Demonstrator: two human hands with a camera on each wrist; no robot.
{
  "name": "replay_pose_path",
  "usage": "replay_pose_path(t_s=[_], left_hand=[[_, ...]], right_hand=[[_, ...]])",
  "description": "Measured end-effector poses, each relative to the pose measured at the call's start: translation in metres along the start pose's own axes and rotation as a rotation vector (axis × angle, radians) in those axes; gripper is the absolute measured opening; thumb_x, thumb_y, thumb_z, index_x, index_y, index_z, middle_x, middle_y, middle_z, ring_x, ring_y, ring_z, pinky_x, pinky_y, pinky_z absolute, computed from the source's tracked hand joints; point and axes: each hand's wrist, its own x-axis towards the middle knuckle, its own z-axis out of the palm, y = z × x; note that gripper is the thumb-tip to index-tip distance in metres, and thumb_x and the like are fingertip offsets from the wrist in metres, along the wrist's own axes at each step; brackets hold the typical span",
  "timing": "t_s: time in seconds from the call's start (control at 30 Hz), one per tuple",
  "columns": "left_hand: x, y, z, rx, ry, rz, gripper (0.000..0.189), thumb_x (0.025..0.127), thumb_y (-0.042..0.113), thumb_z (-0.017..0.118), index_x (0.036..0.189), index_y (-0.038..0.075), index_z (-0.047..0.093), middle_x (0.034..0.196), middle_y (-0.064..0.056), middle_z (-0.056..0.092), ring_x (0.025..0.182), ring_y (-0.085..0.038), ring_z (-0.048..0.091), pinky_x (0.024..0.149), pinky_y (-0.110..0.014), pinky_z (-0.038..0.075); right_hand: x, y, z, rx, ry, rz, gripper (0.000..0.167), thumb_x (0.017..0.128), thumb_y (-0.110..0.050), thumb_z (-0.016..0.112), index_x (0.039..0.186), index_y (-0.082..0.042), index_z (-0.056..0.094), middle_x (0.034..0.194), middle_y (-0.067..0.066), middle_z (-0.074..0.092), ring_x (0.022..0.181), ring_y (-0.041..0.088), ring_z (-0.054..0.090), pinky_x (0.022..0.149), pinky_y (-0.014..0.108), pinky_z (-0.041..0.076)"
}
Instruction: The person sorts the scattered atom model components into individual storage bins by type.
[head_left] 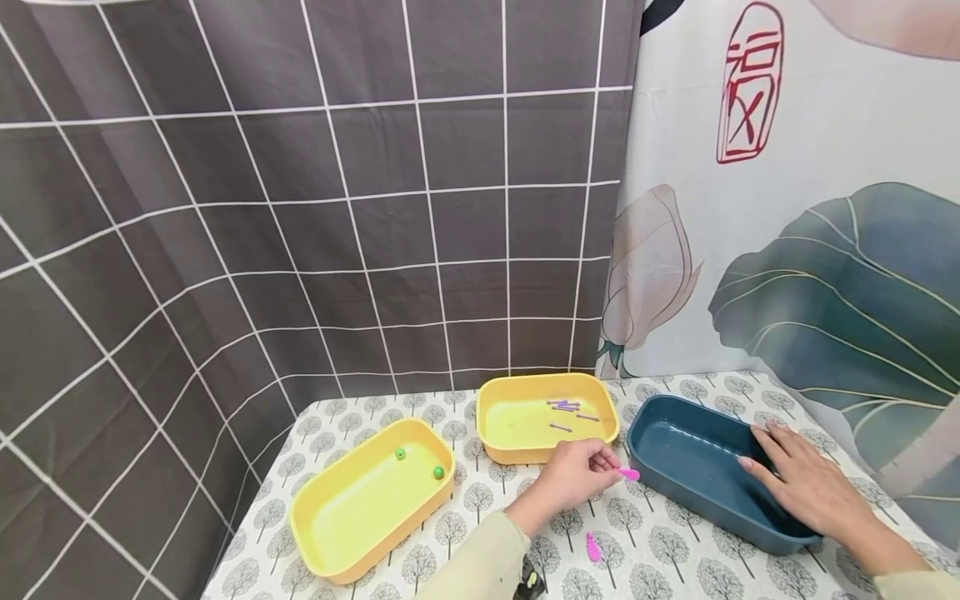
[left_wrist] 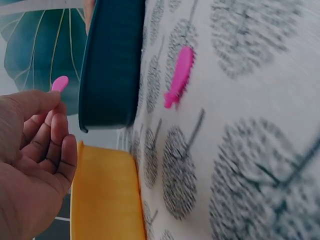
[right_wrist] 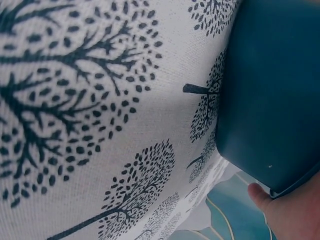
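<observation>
My left hand (head_left: 579,472) pinches a small pink piece (head_left: 629,474) with a rounded, flattened end between thumb and fingertips. In the left wrist view the other fingers curl loosely below, and the rest of the piece is hidden. It is held by the near left side of the dark blue bin (head_left: 708,500). A similar pink piece (left_wrist: 181,74), narrow at one end with a finely toothed edge, lies on the tablecloth below. My right hand (head_left: 810,479) rests over the bin's right rim, fingers extended and thumb over the inside.
A yellow bin (head_left: 513,456) at the back holds several thin purple sticks (head_left: 566,407). Another yellow bin (head_left: 337,521) on the left holds two green beads (head_left: 438,472). A small black object (head_left: 529,581) lies by the left sleeve. Curtains hang behind the table.
</observation>
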Motion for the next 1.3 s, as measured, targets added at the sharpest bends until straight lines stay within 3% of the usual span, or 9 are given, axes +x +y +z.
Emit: replay_pose_path(t_s=[0.37,0.7,0.9,1.07,1.3], left_hand=[[0.021,0.016,0.014,0.010,0.016,-0.018,0.013,0.085,0.013,0.082,0.085,0.021,0.071,0.073,0.018,0.060,0.067,0.004,0.054,0.065,-0.011,0.049],[0.044,0.024,0.026,0.026,0.057,-0.086,0.016,0.085,0.016,0.082,0.081,0.022,0.068,0.070,0.017,0.059,0.065,0.002,0.053,0.063,-0.013,0.047],[0.055,0.030,0.030,0.085,0.064,-0.080,0.018,0.086,0.016,0.081,0.079,0.023,0.066,0.069,0.017,0.058,0.065,0.003,0.052,0.064,-0.012,0.045],[0.064,0.039,0.034,0.170,0.064,-0.067,0.018,0.086,0.015,0.081,0.078,0.022,0.066,0.068,0.017,0.057,0.065,0.004,0.051,0.061,-0.010,0.044],[0.073,0.048,0.043,0.265,0.066,-0.101,0.019,0.087,0.018,0.081,0.077,0.024,0.065,0.068,0.017,0.054,0.063,0.003,0.049,0.059,-0.010,0.041]], right_hand=[[0.000,0.000,-0.001,-0.001,-0.013,0.001,0.076,0.107,-0.049,0.042,0.155,0.009,0.027,0.155,0.040,0.023,0.143,0.060,0.017,0.104,0.077,0.023],[0.002,0.002,-0.003,0.010,-0.022,-0.006,0.075,0.108,-0.047,0.042,0.154,0.010,0.028,0.155,0.041,0.023,0.142,0.061,0.016,0.104,0.077,0.022],[0.001,0.003,-0.004,0.011,-0.026,-0.011,0.075,0.108,-0.047,0.043,0.154,0.011,0.028,0.155,0.041,0.023,0.143,0.061,0.015,0.105,0.077,0.022],[0.001,0.002,-0.003,0.022,-0.042,-0.003,0.075,0.108,-0.047,0.041,0.154,0.011,0.027,0.158,0.041,0.016,0.148,0.058,0.004,0.106,0.079,0.017],[-0.001,0.000,-0.001,0.034,-0.044,-0.012,0.075,0.109,-0.046,0.039,0.154,0.012,0.024,0.159,0.041,0.008,0.149,0.052,-0.013,0.114,0.075,0.001]])
